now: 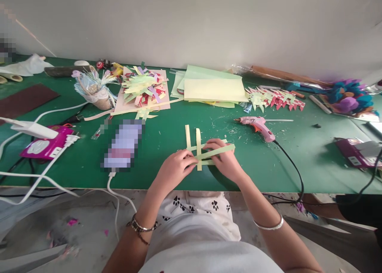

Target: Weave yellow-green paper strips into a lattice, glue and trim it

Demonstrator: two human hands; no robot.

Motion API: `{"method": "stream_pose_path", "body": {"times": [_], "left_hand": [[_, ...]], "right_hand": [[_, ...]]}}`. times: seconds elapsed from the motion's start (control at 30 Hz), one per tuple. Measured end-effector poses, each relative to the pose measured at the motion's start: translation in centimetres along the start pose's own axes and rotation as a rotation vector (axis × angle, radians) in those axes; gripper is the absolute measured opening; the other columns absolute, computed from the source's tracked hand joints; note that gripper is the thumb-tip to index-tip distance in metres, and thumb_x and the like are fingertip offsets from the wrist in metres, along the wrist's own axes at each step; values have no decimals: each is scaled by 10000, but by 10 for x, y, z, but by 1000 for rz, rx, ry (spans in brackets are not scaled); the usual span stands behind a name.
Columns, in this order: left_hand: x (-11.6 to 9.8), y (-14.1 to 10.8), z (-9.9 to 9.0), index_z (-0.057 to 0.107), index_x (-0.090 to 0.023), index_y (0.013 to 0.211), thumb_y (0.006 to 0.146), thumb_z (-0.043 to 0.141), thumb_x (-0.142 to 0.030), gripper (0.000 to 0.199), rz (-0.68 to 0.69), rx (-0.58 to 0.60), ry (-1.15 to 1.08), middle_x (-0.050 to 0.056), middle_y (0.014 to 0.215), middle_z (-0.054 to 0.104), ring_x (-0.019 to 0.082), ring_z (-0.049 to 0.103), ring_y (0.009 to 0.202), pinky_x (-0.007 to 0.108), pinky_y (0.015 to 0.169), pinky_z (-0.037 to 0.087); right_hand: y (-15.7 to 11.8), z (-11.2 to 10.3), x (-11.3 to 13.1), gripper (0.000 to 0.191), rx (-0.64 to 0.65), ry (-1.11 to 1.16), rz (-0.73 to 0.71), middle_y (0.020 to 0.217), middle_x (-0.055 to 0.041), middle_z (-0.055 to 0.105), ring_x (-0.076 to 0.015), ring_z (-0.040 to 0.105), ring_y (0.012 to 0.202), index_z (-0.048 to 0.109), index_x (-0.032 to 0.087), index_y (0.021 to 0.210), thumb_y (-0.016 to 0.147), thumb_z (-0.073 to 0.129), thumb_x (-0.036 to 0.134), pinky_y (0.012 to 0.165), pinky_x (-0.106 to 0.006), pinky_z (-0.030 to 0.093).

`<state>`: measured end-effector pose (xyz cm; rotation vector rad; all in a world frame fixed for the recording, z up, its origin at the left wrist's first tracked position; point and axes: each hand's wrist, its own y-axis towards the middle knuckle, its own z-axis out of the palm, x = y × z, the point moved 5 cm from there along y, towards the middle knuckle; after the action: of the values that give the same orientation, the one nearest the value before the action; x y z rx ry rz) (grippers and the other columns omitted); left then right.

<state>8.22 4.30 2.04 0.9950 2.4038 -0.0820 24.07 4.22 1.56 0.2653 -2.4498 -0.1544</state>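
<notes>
Several pale yellow and green paper strips (198,139) cross each other on the green table in front of me. My left hand (178,165) is at their left side, its fingers closed on the strips near the crossing. My right hand (223,157) holds them from the right, with one pale green strip (219,150) slanting over its fingers. Two yellow strips point away from me; the left one (188,135) stands apart from the other. My fingertips partly hide the lower crossings.
A pink glue gun (259,125) lies right of my hands, its cord running off the table edge. A phone (123,143) is at the left. Behind are cut strips (145,86), paper sheets (213,88) and a woven red-green piece (276,98). Purple power strips (49,145) flank the table.
</notes>
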Motion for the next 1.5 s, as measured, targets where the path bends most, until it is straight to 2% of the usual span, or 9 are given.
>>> {"method": "stream_pose_path", "body": {"times": [0.13,0.23,0.3,0.43,0.53,0.67,0.9,1.23,1.5], "left_hand": [[7,-3,-3,571,-254,1046,883,450,-260,204,-72,-12,-11,37,1066,539,159,563,827,281,680,460],[17,-4,-9,444,-284,1217,851,492,-397,387,-189,-24,-13,59,1208,456,178,556,868,265,630,465],[23,-2,-12,367,-298,1282,826,510,-452,503,-218,5,-7,68,1275,403,204,541,937,265,630,469],[27,4,-10,348,-289,1304,804,545,-444,560,-158,65,35,67,1256,427,250,474,1067,331,787,458],[28,7,-7,384,-272,1286,812,541,-433,525,-129,67,47,64,1193,475,255,459,1067,366,830,438],[28,8,-8,434,-254,1251,821,538,-426,475,-106,52,56,63,1156,502,247,478,1028,360,819,435],[28,9,-11,498,-241,1194,822,553,-389,404,-82,49,33,60,1105,529,240,499,984,354,803,446],[28,8,-10,493,-235,1192,850,521,-363,366,-58,57,4,66,1057,525,227,510,990,340,791,462],[25,6,-9,480,-229,1184,847,540,-315,353,-64,78,-36,47,1039,517,202,535,971,305,766,468]], "right_hand": [[-14,-45,-25,280,-517,170,168,963,-57,550,-190,525,940,481,220,956,746,348,92,816,-362,396],[-25,-69,-22,307,-761,196,101,992,-67,508,-203,498,1012,429,220,992,720,357,97,847,-375,388],[-21,-70,-9,282,-628,133,-34,1043,-83,503,-222,479,1067,410,220,1017,745,400,145,876,-394,378],[-7,-29,11,378,16,-164,-218,1202,-114,483,-264,436,1156,385,231,1092,765,531,351,955,-472,304],[-5,-4,12,508,222,-261,-257,1240,-131,461,-285,398,1201,383,231,1117,724,567,496,987,-527,243],[-2,8,13,576,236,-278,-258,1224,-130,473,-291,426,1171,404,227,1111,680,588,564,1007,-544,203],[4,8,19,426,264,-235,-255,1204,-87,507,-257,442,1136,421,247,1066,738,575,471,1020,-534,149],[9,10,17,334,249,-242,-219,1172,-59,529,-225,476,1055,446,247,1046,783,572,409,971,-467,200],[11,7,16,382,288,-182,-232,1171,-61,529,-218,474,1054,439,243,1094,787,571,428,940,-409,231]]}}
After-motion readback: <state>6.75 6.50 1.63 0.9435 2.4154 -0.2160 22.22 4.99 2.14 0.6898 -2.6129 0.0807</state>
